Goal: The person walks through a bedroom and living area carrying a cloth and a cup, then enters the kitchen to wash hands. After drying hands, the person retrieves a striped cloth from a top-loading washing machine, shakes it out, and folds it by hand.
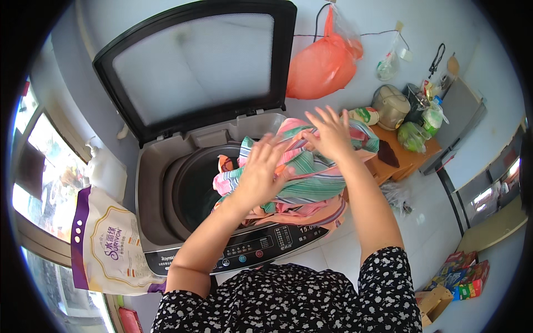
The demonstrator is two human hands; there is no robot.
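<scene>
A striped cloth [316, 177] in pink, green and white lies heaped over the right side of a top-loading washing machine [152, 194], covering part of its drum and control panel. My left hand [261, 171] is over the left part of the heap, fingers stretched and thumb apart. Farther right, my right hand [331, 134] is raised at the far part of the cloth with its fingers spread. Neither hand grips the fabric, and whether the palms touch it I cannot tell. Inside the dark drum [191, 194], a small orange patterned piece of cloth [225, 164] shows beside the heap.
The machine's lid [194, 66] stands raised at the back. A white and purple bag [111, 244] and a white pump bottle [105, 169] are at the left. A red plastic bag [325, 64] hangs on the wall. At the right, a wooden table [413, 158] holds a pot [390, 105] and bagged vegetables.
</scene>
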